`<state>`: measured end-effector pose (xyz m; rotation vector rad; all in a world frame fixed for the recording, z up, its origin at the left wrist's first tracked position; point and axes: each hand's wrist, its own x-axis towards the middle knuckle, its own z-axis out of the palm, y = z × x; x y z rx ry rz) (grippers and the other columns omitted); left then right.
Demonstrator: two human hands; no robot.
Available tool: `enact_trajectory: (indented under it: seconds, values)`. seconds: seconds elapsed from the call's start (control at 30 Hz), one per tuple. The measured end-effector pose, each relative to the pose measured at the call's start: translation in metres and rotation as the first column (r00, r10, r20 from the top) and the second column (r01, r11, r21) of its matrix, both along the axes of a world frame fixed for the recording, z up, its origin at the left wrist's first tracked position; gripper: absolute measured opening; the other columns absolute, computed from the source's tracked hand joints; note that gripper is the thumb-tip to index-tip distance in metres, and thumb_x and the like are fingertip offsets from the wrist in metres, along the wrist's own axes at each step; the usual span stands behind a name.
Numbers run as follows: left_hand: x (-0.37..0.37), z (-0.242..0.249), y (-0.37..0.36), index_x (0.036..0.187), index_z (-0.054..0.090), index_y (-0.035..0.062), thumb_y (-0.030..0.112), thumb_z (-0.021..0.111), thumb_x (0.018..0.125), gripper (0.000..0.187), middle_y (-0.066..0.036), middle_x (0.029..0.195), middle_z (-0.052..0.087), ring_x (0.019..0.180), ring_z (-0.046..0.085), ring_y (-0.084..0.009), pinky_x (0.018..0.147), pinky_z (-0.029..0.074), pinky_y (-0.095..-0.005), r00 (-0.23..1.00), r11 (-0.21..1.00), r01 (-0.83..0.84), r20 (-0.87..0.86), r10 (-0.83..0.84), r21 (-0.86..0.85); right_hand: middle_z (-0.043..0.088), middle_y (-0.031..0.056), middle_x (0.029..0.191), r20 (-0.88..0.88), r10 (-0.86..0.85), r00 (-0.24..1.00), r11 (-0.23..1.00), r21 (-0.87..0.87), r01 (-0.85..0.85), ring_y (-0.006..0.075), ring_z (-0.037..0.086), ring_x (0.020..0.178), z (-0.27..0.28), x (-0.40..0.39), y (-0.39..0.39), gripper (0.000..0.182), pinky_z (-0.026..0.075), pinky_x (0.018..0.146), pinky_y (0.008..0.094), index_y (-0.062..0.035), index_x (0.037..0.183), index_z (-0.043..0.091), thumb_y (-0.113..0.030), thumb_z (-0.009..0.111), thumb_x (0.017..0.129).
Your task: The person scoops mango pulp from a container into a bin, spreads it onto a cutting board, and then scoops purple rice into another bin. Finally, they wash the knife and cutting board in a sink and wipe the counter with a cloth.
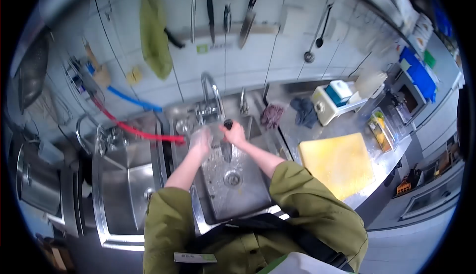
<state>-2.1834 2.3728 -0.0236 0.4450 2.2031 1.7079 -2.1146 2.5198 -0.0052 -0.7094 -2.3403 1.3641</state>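
Over the metal sink [238,202], my right hand [235,134] is closed round the black handle of a knife [226,151], whose blade points down into the basin. My left hand [200,141] is to the left of the knife, under the curved faucet [214,93]. Its fingers are smeared and whitish, so their pose and anything in them cannot be made out. Water drops lie on the basin floor around the drain [232,178].
A second sink [124,189] is at the left, with a red hose [144,134] nearby. To the right are a yellow cutting board [338,165], a dark cloth [303,112] and a purplish cloth [272,116]. Knives [248,23] and ladles [309,56] hang on the wall.
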Motion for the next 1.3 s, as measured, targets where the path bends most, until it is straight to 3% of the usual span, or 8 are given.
enact_trajectory:
  seconds: [0.13, 0.23, 0.5, 0.7, 1.0, 1.07, 1.13, 1.3]
  values:
    - [0.015, 0.05, -0.013, 0.102, 0.058, 0.0012, 0.012, 0.055, 0.084, 0.022, -0.021, 0.096, 0.061, 0.091, 0.059, -0.0373, 0.074, 0.048, -0.0409, 0.798, 0.812, -0.075, -0.523, -0.3, -0.579, 0.064, 0.0167, 0.064, -0.037, -0.16, 0.986, 0.963, 0.216, 0.164, 0.0296, 0.065, 0.056, 0.006, -0.014, -0.01, 0.057, 0.053, 0.059, 0.0384, 0.0037, 0.088, 0.061, -0.051, 0.068, 0.073]
    - [0.027, 0.066, -0.023, 0.102, 0.058, 0.0012, 0.01, 0.057, 0.081, 0.023, -0.021, 0.098, 0.061, 0.096, 0.058, -0.0363, 0.078, 0.048, -0.0412, 0.839, 0.873, -0.011, -0.48, -0.256, -0.487, 0.063, 0.0203, 0.063, -0.047, -0.198, 0.979, 0.868, 0.455, 0.197, 0.0366, 0.064, 0.063, 0.015, -0.007, -0.014, 0.068, 0.053, 0.061, 0.0419, 0.0047, 0.072, 0.065, -0.063, 0.065, 0.068]
    - [0.005, 0.066, -0.064, 0.103, 0.058, 0.0036, 0.023, 0.056, 0.083, 0.028, -0.017, 0.099, 0.063, 0.094, 0.06, -0.0318, 0.079, 0.048, -0.0373, 0.842, 0.869, 0.092, -0.427, -0.329, -0.486, 0.059, 0.0123, 0.048, -0.036, -0.111, 0.993, 0.978, 0.171, 0.116, 0.0214, 0.063, 0.047, 0.051, 0.013, 0.009, 0.053, 0.052, 0.05, 0.0324, 0.0029, 0.056, 0.062, -0.046, 0.067, 0.077]
    - [0.009, 0.044, -0.059, 0.091, 0.058, 0.0026, 0.01, 0.055, 0.079, 0.014, -0.017, 0.092, 0.062, 0.09, 0.06, -0.0339, 0.075, 0.047, -0.0375, 0.824, 0.967, 0.075, -0.531, -0.197, -0.242, 0.065, 0.0174, 0.074, -0.023, -0.002, 1.0, 0.996, -0.084, 0.0, 0.026, 0.067, 0.056, 0.025, -0.015, -0.011, 0.045, 0.054, 0.05, 0.0332, 0.0114, 0.093, 0.055, -0.026, 0.073, 0.075]
    - [0.011, 0.042, -0.063, 0.099, 0.057, -0.0015, 0.009, 0.054, 0.083, 0.019, -0.016, 0.096, 0.064, 0.09, 0.062, -0.0257, 0.074, 0.048, -0.0321, 0.886, 0.937, 0.034, -0.423, -0.19, -0.349, 0.065, 0.0116, 0.077, 0.113, -0.07, 0.991, 0.978, -0.189, 0.091, 0.0202, 0.066, 0.058, 0.053, -0.019, -0.017, 0.033, 0.053, 0.051, 0.0289, 0.0073, 0.091, 0.061, -0.02, 0.071, 0.075]
    - [-0.024, -0.068, -0.036, 0.094, 0.055, 0.0011, 0.021, 0.046, 0.09, 0.022, -0.007, 0.079, 0.059, 0.07, 0.057, -0.0187, 0.062, 0.047, -0.0298, 0.927, 0.994, 0.103, -0.366, -0.088, 0.022, 0.065, 0.0114, 0.077, 0.064, 0.119, 0.991, 0.989, -0.097, -0.113, 0.018, 0.065, 0.058, 0.052, -0.001, -0.002, 0.032, 0.052, 0.052, 0.0282, 0.0079, 0.092, 0.06, -0.018, 0.07, 0.076]
    - [-0.032, -0.043, 0.003, 0.082, 0.053, 0.0119, 0.026, 0.045, 0.091, 0.018, 0.001, 0.063, 0.046, 0.054, 0.045, -0.0135, 0.051, 0.041, -0.0276, 0.63, 0.797, -0.336, 0.749, -0.206, 0.502, 0.064, 0.0096, 0.074, 0.036, 0.164, 0.986, 0.983, -0.091, -0.16, 0.0149, 0.063, 0.057, 0.084, 0.031, 0.003, 0.027, 0.052, 0.051, 0.0271, 0.0075, 0.092, 0.059, -0.013, 0.067, 0.076]
    - [-0.018, -0.025, 0.07, 0.078, 0.054, 0.0154, 0.03, 0.051, 0.087, 0.017, 0.0, 0.069, 0.05, 0.065, 0.05, -0.0175, 0.055, 0.038, -0.0331, 0.707, 0.807, -0.105, 0.614, -0.35, 0.581, 0.063, 0.0099, 0.07, 0.035, 0.203, 0.978, 0.973, 0.103, -0.206, 0.0139, 0.063, 0.054, 0.19, 0.069, 0.057, 0.034, 0.05, 0.049, 0.0269, 0.0086, 0.096, 0.056, -0.014, 0.065, 0.072]
